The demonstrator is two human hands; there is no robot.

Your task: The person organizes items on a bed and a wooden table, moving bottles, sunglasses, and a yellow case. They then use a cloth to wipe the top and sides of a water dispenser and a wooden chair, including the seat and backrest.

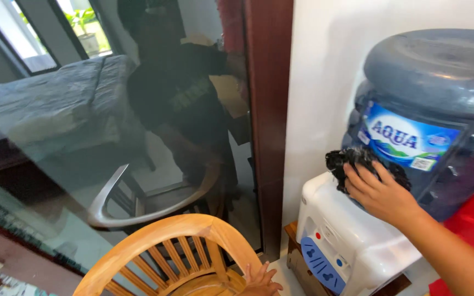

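Left hand [260,282], fingers spread open, rests on the wooden chair [165,241] rim, below-left of the water dispenser [346,241]. Right hand [382,192], nearer, presses a bunched black cloth [352,161] just beyond its fingertips, atop the dispenser, against the grey bottle [440,93].

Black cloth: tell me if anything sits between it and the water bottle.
Nothing visible does. The right hand presses the black cloth straight against the lower side of the water bottle, just above the white dispenser.
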